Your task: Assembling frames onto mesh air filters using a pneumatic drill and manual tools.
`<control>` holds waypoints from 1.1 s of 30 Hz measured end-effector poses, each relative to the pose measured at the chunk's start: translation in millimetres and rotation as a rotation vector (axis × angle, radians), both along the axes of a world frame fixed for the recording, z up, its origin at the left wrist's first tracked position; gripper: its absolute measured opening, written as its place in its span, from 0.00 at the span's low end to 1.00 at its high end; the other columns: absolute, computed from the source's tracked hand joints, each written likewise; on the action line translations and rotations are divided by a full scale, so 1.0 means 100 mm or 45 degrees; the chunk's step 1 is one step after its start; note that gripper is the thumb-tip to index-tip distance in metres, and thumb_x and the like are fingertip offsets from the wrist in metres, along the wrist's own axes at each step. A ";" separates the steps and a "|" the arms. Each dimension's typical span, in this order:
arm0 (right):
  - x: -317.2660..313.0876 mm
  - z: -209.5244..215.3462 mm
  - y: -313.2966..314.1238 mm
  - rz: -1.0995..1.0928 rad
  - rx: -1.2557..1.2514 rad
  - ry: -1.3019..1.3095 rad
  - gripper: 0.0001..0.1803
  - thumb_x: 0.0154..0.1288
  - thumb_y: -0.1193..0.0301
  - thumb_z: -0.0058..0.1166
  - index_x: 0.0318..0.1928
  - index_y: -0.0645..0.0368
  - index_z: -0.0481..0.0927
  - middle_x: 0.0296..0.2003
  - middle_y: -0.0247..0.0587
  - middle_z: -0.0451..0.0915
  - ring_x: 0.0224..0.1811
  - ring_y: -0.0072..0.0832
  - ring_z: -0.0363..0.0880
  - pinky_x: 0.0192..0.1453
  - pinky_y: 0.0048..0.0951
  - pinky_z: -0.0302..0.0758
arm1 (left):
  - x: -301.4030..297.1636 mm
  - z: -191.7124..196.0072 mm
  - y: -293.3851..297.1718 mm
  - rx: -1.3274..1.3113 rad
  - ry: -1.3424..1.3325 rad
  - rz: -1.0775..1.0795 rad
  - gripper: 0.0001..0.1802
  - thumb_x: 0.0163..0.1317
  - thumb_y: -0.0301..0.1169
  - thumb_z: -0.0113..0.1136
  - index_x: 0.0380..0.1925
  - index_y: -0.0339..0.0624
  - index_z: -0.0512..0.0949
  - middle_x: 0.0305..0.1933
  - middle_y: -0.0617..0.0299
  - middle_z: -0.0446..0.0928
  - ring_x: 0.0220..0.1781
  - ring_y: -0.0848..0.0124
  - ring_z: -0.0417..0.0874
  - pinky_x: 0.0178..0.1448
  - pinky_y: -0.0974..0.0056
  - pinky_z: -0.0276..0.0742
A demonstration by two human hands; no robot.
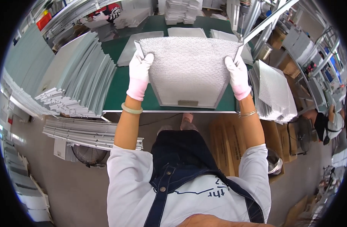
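A silver metal mesh filter panel point(192, 72) is held up between my gloved hands over the near edge of the green worktable. A thin metal frame runs along its sides and near edge, with a small rectangular plate point(187, 103) at the near middle. My left hand point(140, 73) is closed on the panel's left side, thumb on the mesh. On the opposite side, my right hand point(237, 75) grips it the same way. Both hands' other fingers are partly hidden behind the panel. More flat mesh panels point(186, 32) lie on the table beyond it.
Stacked frames point(80, 72) stand at the table's left, with long metal strips point(86, 130) below. A stack of mesh sheets point(273, 90) is at the right. A drill-like tool point(244, 8) hangs at the far right. Cardboard boxes point(228, 145) sit underneath. Other people are farther off.
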State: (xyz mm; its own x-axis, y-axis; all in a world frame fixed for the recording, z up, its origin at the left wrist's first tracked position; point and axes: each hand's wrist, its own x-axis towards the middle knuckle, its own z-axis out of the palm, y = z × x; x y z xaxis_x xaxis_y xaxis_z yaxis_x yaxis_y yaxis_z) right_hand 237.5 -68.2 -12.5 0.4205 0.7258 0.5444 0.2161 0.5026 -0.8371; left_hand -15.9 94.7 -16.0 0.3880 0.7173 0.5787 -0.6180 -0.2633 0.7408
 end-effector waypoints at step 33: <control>-0.52 -1.08 -0.94 -0.068 -0.708 0.318 0.16 0.69 0.62 0.48 0.44 0.64 0.73 0.32 0.24 0.70 0.34 0.12 0.64 0.38 0.17 0.65 | -0.48 -1.15 -0.76 -0.220 0.640 -0.148 0.36 0.67 0.32 0.49 0.67 0.25 0.45 0.62 0.55 0.66 0.60 0.72 0.67 0.64 0.71 0.59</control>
State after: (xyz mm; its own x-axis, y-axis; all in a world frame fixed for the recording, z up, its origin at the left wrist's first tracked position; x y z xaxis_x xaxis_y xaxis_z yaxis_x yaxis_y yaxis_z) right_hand 185.2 -162.4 -121.0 0.5300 0.8475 -0.0296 -0.0075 -0.0302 -0.9995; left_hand -64.1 19.2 -131.0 0.6692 0.7212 0.1789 -0.1941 -0.0627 0.9790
